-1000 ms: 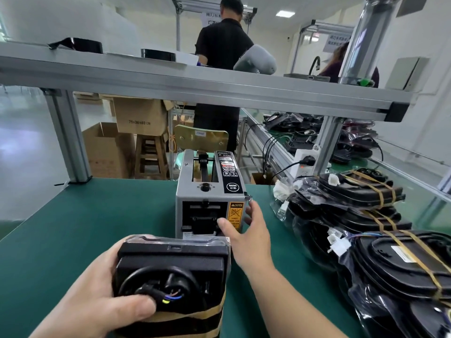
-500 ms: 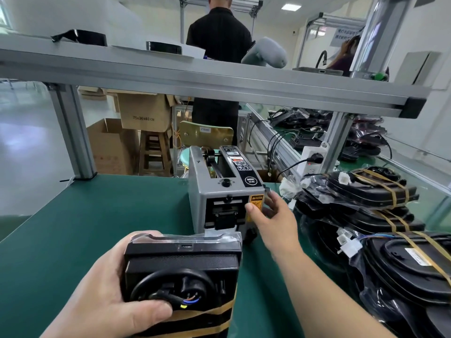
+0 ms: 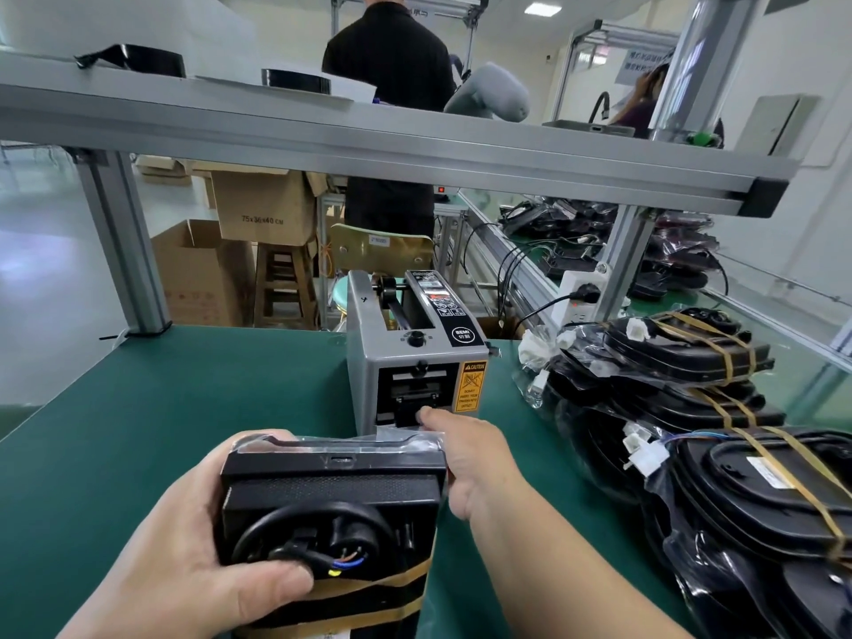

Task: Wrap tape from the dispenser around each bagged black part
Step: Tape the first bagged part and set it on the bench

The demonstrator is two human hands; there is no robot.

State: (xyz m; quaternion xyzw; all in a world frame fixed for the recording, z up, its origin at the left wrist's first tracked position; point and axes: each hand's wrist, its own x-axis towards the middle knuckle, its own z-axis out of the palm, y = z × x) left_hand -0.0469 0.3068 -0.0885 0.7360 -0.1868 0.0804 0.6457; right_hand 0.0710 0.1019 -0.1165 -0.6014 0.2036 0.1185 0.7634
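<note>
My left hand [image 3: 184, 555] grips a bagged black part [image 3: 332, 509] low in the head view, thumb across its wired front. Brown tape bands cross the part's lower end. The grey tape dispenser [image 3: 410, 352] stands on the green table [image 3: 193, 408] just beyond the part. My right hand [image 3: 470, 458] reaches to the dispenser's front outlet, its fingertip at the slot. The other fingers are hidden behind the hand, and I cannot make out any tape at the slot.
A pile of taped, bagged black parts [image 3: 719, 435] fills the table's right side. An aluminium shelf rail [image 3: 369, 140] crosses overhead. A power strip [image 3: 576, 297] and cables sit behind the dispenser. A person in black [image 3: 392, 62] stands beyond, near cardboard boxes [image 3: 263, 209].
My right hand moved from the dispenser's right side to its front outlet slot. The view shifted, so the dispenser sits further right. My left hand keeps holding the part.
</note>
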